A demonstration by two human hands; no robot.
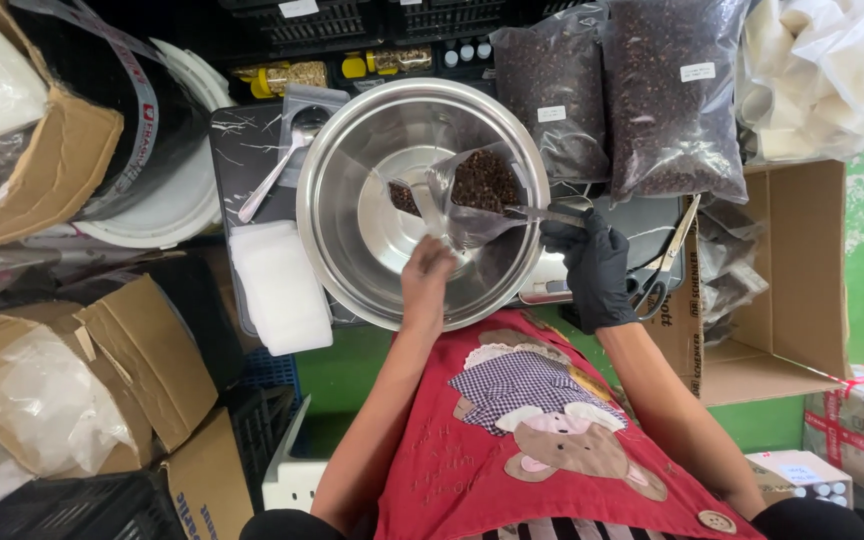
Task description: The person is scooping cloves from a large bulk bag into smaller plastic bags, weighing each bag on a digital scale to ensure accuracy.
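Note:
A large steel bowl (352, 240) sits on a scale in front of me. Over it, my bare left hand (426, 275) holds a small clear plastic bag (472, 195) partly filled with dark beans. My right hand (597, 265), in a black glove, grips a metal spoon (542, 213) whose tip reaches into the bag's mouth. A few dark beans (404, 197) lie in the bowl beside the bag.
Two big clear bags of dark beans (667, 90) lean at the back right. Scissors (667, 262) lie right of the bowl, a stack of clear pouches (280, 285) left of it, a steel ladle (277, 170) behind. Cardboard boxes (782, 270) stand on both sides.

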